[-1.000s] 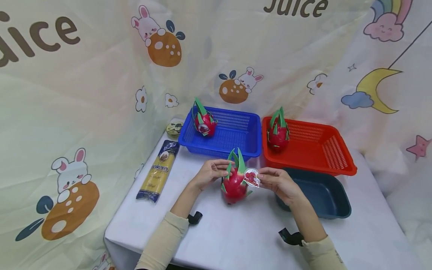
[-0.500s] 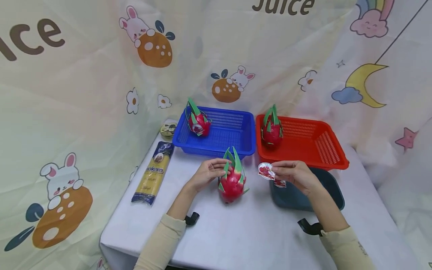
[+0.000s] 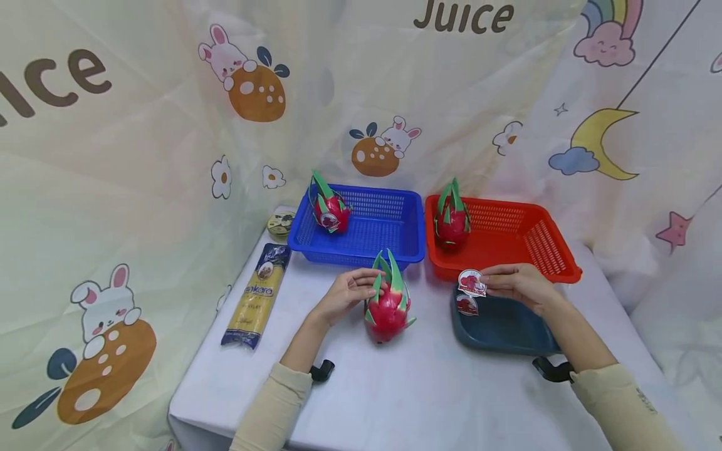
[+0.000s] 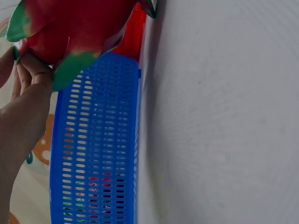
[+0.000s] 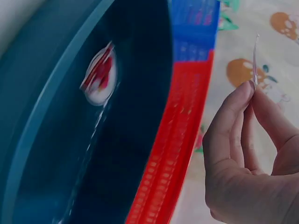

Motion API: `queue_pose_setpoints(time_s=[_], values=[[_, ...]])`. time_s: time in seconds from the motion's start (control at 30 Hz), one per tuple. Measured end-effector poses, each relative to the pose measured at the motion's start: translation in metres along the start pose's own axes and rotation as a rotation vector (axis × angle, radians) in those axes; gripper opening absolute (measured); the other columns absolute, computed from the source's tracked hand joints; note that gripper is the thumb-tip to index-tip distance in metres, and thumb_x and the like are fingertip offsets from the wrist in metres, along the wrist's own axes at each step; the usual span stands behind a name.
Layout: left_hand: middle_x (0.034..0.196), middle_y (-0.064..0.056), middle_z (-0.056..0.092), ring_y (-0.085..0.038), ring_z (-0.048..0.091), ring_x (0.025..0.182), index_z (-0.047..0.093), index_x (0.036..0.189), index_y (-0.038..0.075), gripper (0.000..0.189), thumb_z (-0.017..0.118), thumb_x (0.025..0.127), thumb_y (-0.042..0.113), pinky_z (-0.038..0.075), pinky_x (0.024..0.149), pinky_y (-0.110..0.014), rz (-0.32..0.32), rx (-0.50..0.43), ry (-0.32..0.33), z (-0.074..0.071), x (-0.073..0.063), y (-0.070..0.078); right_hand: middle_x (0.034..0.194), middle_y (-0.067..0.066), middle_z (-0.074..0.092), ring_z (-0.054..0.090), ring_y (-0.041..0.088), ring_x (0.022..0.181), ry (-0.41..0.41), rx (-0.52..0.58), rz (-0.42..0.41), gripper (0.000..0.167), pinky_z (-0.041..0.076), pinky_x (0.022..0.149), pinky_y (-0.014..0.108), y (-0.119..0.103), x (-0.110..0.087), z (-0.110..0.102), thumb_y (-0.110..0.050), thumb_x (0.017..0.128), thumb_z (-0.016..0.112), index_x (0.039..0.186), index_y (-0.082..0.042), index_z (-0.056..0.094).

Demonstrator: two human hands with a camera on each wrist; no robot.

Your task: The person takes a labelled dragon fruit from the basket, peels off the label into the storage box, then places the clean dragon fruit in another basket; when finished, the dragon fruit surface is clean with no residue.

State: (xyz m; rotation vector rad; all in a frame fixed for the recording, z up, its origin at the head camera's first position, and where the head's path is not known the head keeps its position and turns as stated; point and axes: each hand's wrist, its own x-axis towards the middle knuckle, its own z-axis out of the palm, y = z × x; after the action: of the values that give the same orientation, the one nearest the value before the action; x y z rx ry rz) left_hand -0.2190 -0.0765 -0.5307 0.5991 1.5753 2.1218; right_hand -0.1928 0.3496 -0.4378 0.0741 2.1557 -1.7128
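A red dragon fruit (image 3: 388,308) with green scales stands upright on the white table (image 3: 417,388). My left hand (image 3: 348,292) holds it at the top, fingers on the scales (image 4: 32,65). My right hand (image 3: 516,282) pinches a round red-and-white sticker (image 3: 471,282) over the far left corner of a dark blue tray (image 3: 507,326). In the right wrist view the sticker (image 5: 255,56) shows edge-on between thumb and fingertips. Another sticker (image 3: 466,305) clings to the tray's inner wall (image 5: 99,77).
A blue basket (image 3: 361,227) holds a dragon fruit (image 3: 329,210) at its left end. A red basket (image 3: 502,241) holds another dragon fruit (image 3: 451,220). A pasta packet (image 3: 256,294) and a small tin (image 3: 280,223) lie at the left. Printed cloth hangs behind.
My right hand peeled the sticker off the dragon fruit and carried it rightward over the dark blue tray. The left hand stayed on the fruit.
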Motion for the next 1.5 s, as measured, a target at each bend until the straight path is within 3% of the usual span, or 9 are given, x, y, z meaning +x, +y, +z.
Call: queue_pose_setpoints(time_s=[0.17, 0.33, 0.87, 1.13, 1.5], values=[[0.126, -0.015, 0.072, -0.023, 0.069, 0.118, 0.055, 0.144, -0.003, 0.045, 0.065, 0.100, 0.002, 0.054, 0.104, -0.033, -0.009, 0.001, -0.002, 0.001, 0.000, -0.002, 0.118, 0.002, 0.076, 0.076, 0.016, 0.102, 0.049, -0.118, 0.042, 0.053, 0.057, 0.097, 0.040, 0.008, -0.001, -0.012, -0.025, 0.101, 0.070, 0.142, 0.007, 0.059], [0.126, -0.016, 0.072, -0.023, 0.070, 0.118, 0.057, 0.143, -0.001, 0.044, 0.065, 0.100, 0.001, 0.052, 0.107, -0.035, -0.012, -0.002, -0.003, -0.002, 0.000, -0.002, 0.117, 0.006, 0.077, 0.077, 0.018, 0.101, 0.096, -0.149, 0.086, 0.052, 0.058, 0.095, 0.040, 0.017, 0.001, -0.015, -0.026, 0.100, 0.072, 0.140, 0.006, 0.061], [0.124, -0.014, 0.072, -0.023, 0.070, 0.114, 0.054, 0.143, -0.003, 0.045, 0.065, 0.100, 0.003, 0.053, 0.106, -0.033, -0.002, 0.000, -0.013, -0.001, 0.001, -0.005, 0.116, 0.019, 0.076, 0.077, 0.025, 0.101, 0.059, -0.250, 0.166, 0.038, 0.060, 0.092, 0.046, 0.037, 0.006, -0.029, -0.017, 0.105, 0.060, 0.130, 0.011, 0.066], [0.125, -0.014, 0.073, -0.024, 0.069, 0.119, 0.056, 0.143, 0.000, 0.045, 0.067, 0.099, 0.005, 0.051, 0.109, -0.034, -0.010, 0.009, -0.006, -0.002, 0.001, -0.003, 0.117, 0.030, 0.072, 0.075, 0.033, 0.102, 0.058, -0.339, 0.155, 0.034, 0.059, 0.093, 0.055, 0.043, 0.011, -0.033, -0.002, 0.105, 0.045, 0.125, 0.019, 0.063], [0.126, -0.016, 0.071, -0.023, 0.069, 0.118, 0.055, 0.143, -0.002, 0.044, 0.064, 0.101, 0.003, 0.052, 0.107, -0.033, -0.010, 0.007, -0.010, -0.002, 0.000, -0.002, 0.104, 0.030, 0.075, 0.076, 0.027, 0.088, 0.107, -0.351, 0.116, 0.032, 0.063, 0.083, 0.049, 0.061, 0.019, -0.032, 0.007, 0.099, 0.045, 0.119, 0.024, 0.063]])
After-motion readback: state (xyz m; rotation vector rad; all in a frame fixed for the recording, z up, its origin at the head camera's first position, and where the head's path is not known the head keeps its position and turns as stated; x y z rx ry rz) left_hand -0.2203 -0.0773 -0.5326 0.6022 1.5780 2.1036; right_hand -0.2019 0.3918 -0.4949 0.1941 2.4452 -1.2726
